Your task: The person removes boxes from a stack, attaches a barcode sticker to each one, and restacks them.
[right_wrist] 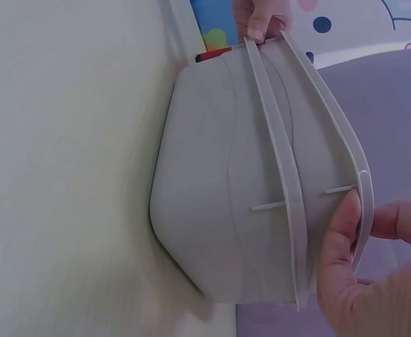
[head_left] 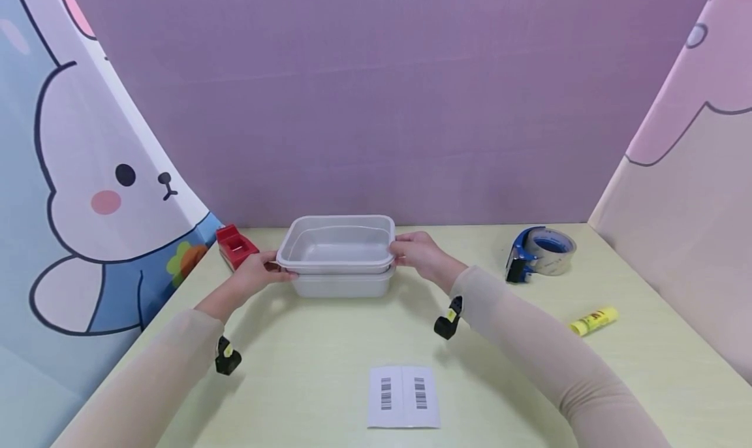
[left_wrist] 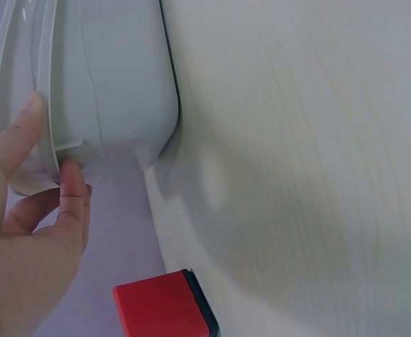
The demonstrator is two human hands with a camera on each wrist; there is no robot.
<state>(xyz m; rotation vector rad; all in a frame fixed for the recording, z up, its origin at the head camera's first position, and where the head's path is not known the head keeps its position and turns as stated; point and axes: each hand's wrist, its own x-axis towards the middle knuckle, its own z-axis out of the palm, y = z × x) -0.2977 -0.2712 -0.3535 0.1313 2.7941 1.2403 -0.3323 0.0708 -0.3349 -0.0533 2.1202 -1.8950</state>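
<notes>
Two translucent white plastic containers stand nested on the table, the upper container [head_left: 335, 266] sitting partly inside the lower container [head_left: 343, 286]. In the left wrist view, my left hand [left_wrist: 34, 246] pinches the lower container's rim at its left end, thumb above and fingers underneath. My right hand [head_left: 424, 256] pinches the upper container's rim at its right end. The right wrist view shows the right hand's thumb and fingers on either side of that rim, and a gap between the two rims. The lower container's base rests on the table.
A red block-like thing [head_left: 236, 247] with a black base is left of the containers. Farther right are a blue tape dispenser [head_left: 519, 255] with clear tape [head_left: 555, 263] and a yellow glue stick [head_left: 593, 320]. A white barcode sheet [head_left: 403, 396] lies in front.
</notes>
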